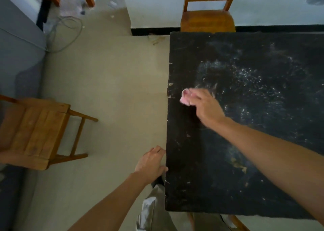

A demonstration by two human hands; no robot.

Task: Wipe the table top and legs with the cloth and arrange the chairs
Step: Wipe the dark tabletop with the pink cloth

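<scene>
Pink cloth (185,97): bunched, pressed on the black table (254,152) top, near its left edge, about mid-length. Only a small wad shows past the fingers.
Right hand (206,108): fingers curled over the cloth, grasping it, palm down, arm reaching across the top from the near right.
Table surface: pale specks and smears spread to the right of the cloth; scuffs and chips along the left edge.
Left hand (151,163): holds nothing, fingers loose, fingertips and thumb resting against the table's left edge near the front corner.
Wooden chair (207,20): at the far side, seat touching the table edge.
Second chair (35,134): on the floor to the left, well apart from the table.
Loose cable (70,32): coiled on the floor by the far left wall.
</scene>
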